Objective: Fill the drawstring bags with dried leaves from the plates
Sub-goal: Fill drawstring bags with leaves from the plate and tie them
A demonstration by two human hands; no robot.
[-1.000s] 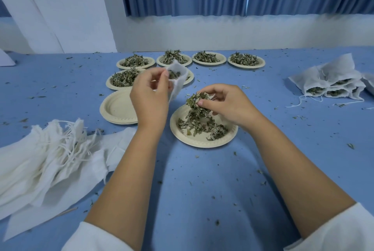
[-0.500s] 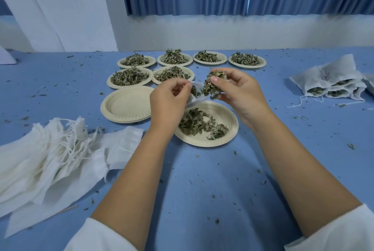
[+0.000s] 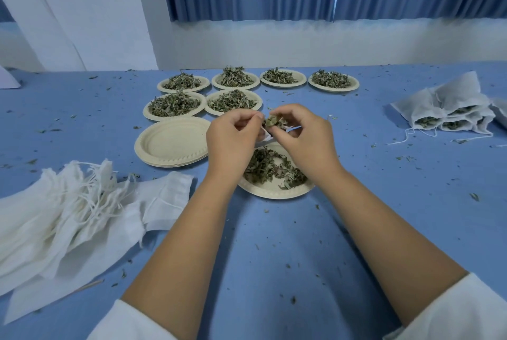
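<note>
Blue table: plate of dried leaves lies under both hands. Left hand, fingers curled, pinches white drawstring bag, mostly hidden, axis unreadable; right hand, fingertips bunched, pinches leaf clump just above it.

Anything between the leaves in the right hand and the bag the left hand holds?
Nothing visible. The right hand pinches the leaves right beside the bag held by the left hand; the bag's mouth is mostly hidden by both hands.
</note>
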